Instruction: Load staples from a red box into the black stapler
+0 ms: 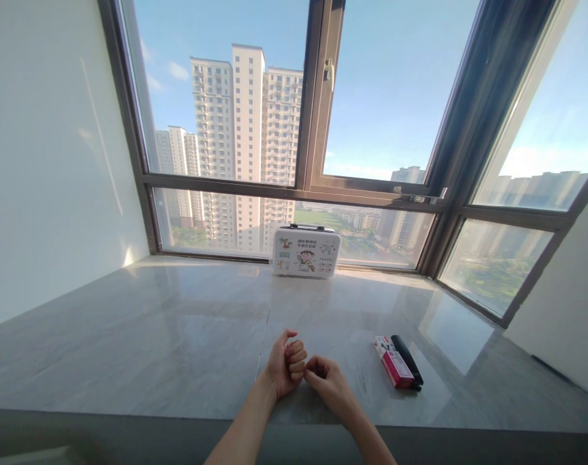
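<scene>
My left hand [284,363] and my right hand [328,381] rest close together on a grey marble windowsill [177,336], both curled into loose fists that touch at the knuckles. Whether anything lies inside the fingers is hidden. To the right of my right hand lies a small red and white box [394,363] beside a black oblong object [408,360]. A white case with cartoon travel pictures [306,252] stands upright against the window at the back.
Large windows with dark frames [317,187] wrap the back and right side, with a handle on the middle post. A white wall [46,168] closes the left. The sill's front edge runs along the bottom.
</scene>
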`<state>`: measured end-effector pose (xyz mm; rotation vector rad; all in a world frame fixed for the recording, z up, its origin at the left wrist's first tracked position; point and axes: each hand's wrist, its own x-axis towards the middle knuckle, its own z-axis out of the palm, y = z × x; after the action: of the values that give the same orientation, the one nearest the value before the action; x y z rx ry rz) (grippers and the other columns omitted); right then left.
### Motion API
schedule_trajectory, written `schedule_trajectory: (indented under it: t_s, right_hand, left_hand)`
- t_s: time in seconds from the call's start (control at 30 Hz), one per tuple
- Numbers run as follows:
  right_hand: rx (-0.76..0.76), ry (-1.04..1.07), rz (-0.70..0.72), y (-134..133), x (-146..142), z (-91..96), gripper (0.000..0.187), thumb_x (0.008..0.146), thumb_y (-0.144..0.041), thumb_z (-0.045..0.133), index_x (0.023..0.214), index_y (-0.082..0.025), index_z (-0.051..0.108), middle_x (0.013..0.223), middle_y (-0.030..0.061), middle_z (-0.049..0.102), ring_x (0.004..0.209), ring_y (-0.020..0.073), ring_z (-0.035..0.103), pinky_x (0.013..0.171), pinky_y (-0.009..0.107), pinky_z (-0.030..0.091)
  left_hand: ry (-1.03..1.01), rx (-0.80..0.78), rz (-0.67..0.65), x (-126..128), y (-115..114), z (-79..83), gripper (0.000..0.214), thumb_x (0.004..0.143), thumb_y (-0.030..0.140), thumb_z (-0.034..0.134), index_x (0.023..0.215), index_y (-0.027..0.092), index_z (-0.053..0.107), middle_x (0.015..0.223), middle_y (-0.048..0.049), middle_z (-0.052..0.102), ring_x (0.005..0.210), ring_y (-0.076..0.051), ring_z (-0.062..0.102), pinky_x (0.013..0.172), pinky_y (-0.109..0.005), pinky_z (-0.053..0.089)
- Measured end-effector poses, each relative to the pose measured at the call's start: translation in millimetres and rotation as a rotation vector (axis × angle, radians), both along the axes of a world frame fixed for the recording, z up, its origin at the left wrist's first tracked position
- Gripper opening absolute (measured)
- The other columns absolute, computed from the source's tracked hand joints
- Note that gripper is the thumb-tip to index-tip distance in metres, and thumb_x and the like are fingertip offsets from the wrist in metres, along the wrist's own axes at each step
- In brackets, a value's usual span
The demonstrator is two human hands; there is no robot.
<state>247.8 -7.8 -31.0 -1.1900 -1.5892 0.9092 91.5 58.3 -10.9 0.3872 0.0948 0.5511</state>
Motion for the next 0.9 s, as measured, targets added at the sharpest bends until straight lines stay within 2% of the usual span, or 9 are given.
schedule_trajectory:
  t_s: [0.1, 0.33, 0.5, 0.63, 0.9]
  right_hand:
    - [0.02, 0.014, 0.015, -0.1, 0.5, -0.2, 0.012, 0.082, -0.028, 0.057, 0.076, -0.018, 0.059, 0.069, -0.0022, 0.053, 0.065, 0.0134, 0.046, 0.059, 0.023, 0.034]
    - [0.046, -0.16, -0.072, 0.2, -4.4, -4.4, 0.007, 0.078, -0.022, 0.058, 0.073, -0.018, 0.058, 0.061, -0.005, 0.049, 0.058, 0.0115, 0.042, 0.055, 0.023, 0.028]
    - [-0.008, -0.024, 0.025, -0.9, 0.2, 1.5, 0.013, 0.084, -0.028, 0.058, 0.078, -0.017, 0.062, 0.067, -0.0024, 0.054, 0.063, 0.0128, 0.046, 0.057, 0.023, 0.031]
    - [-0.043, 0.089, 0.066, 0.4, 2.8, 1.5, 0.019, 0.086, -0.035, 0.06, 0.08, -0.017, 0.062, 0.069, -0.0027, 0.053, 0.062, 0.0125, 0.044, 0.057, 0.023, 0.031]
    - [0.037, -0.162, -0.055, 2.9, -4.2, -5.1, 0.009, 0.081, -0.025, 0.059, 0.076, -0.018, 0.06, 0.061, -0.0054, 0.049, 0.058, 0.0118, 0.041, 0.056, 0.024, 0.029]
  left_hand:
    - [-0.007, -0.006, -0.001, 0.7, -0.8, 0.2, 0.052, 0.09, 0.046, 0.05, 0.053, 0.022, 0.022, 0.045, 0.0084, 0.019, 0.036, -0.006, 0.011, 0.035, -0.018, 0.009]
    - [-0.021, -0.023, 0.02, -2.2, -2.1, 2.6, 0.052, 0.09, 0.045, 0.049, 0.053, 0.022, 0.022, 0.046, 0.0083, 0.02, 0.037, -0.006, 0.011, 0.036, -0.018, 0.01]
    - [-0.018, -0.032, 0.016, -1.1, -1.9, 2.8, 0.051, 0.09, 0.043, 0.049, 0.053, 0.022, 0.021, 0.045, 0.0086, 0.018, 0.038, -0.006, 0.01, 0.037, -0.019, 0.009]
    - [-0.011, -0.041, 0.011, 0.7, -1.4, 2.8, 0.052, 0.09, 0.044, 0.049, 0.053, 0.022, 0.021, 0.045, 0.0087, 0.017, 0.038, -0.006, 0.008, 0.036, -0.019, 0.007]
    - [0.002, -0.055, 0.033, -1.2, -2.9, 5.9, 0.052, 0.089, 0.045, 0.052, 0.054, 0.022, 0.021, 0.047, 0.0091, 0.015, 0.039, -0.006, 0.008, 0.037, -0.018, 0.007]
